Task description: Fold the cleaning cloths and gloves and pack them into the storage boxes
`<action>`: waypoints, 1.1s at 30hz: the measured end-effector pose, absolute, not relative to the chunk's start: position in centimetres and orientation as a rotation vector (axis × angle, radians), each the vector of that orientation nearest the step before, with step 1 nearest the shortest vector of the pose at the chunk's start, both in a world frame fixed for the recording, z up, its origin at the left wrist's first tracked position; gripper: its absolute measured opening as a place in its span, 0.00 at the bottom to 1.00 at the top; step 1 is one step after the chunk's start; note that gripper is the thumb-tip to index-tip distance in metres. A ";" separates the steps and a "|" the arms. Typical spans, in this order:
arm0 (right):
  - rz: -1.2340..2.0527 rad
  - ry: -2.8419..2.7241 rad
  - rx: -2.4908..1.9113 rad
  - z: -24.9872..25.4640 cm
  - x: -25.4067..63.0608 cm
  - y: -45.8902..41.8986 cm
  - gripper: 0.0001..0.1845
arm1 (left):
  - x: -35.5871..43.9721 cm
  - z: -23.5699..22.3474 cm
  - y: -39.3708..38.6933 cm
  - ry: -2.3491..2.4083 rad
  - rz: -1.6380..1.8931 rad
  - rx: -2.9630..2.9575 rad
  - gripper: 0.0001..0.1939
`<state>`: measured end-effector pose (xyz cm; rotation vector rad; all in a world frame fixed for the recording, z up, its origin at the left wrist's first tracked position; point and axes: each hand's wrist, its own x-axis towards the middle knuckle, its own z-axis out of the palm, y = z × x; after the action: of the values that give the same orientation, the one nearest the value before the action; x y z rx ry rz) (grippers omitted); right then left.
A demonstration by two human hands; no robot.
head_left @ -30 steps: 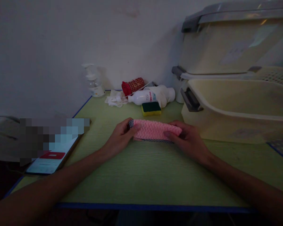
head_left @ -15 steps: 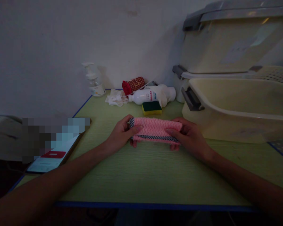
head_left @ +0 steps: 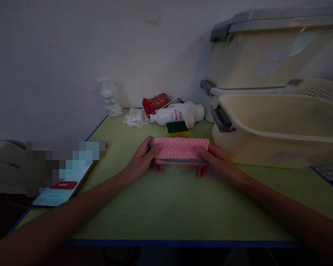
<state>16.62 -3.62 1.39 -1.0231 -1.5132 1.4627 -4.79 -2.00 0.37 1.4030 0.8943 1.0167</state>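
A pink, textured cleaning cloth [head_left: 180, 149] with black-and-white checked edging is folded into a narrow strip above the table. My left hand [head_left: 144, 157] grips its left end, thumb on the front and fingertips showing below. At the right end my right hand [head_left: 218, 160] pinches it the same way, with its fingers curled behind and under. Just beyond the cloth lies a yellow and dark green sponge [head_left: 177, 129], which neither hand touches.
Behind the sponge are a white bottle [head_left: 166, 115], a red patterned roll [head_left: 156, 102] and crumpled white tissue [head_left: 135, 118]. A pump bottle [head_left: 112, 103] stands at back left. An open cream bin [head_left: 255, 151] is on the right, a lidded box [head_left: 246, 62] behind it. A tablet [head_left: 55, 190] leans left.
The cloth and both hands have shifted slightly left in view, and the cloth's strip looks a little straighter and narrower. Both hands keep their grip. The view has tilted a little.
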 end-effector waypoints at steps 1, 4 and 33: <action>1.478 -1.513 -1.014 1.3 16.6 -3.6 0.17 | -4.8 0.3 -2.0 0.893 1.024 1.392 0.17; 1.493 -1.534 -1.006 1.2 16.7 -3.4 0.17 | -4.8 0.2 -1.9 0.897 1.017 1.367 0.18; 1.675 -1.616 -0.866 1.3 17.5 -3.8 0.16 | -6.7 1.4 -0.5 0.740 0.457 1.395 0.13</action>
<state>17.51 -3.81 1.30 -0.8662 -1.6158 1.6754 -6.68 -0.51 1.38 1.3948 0.7397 0.4573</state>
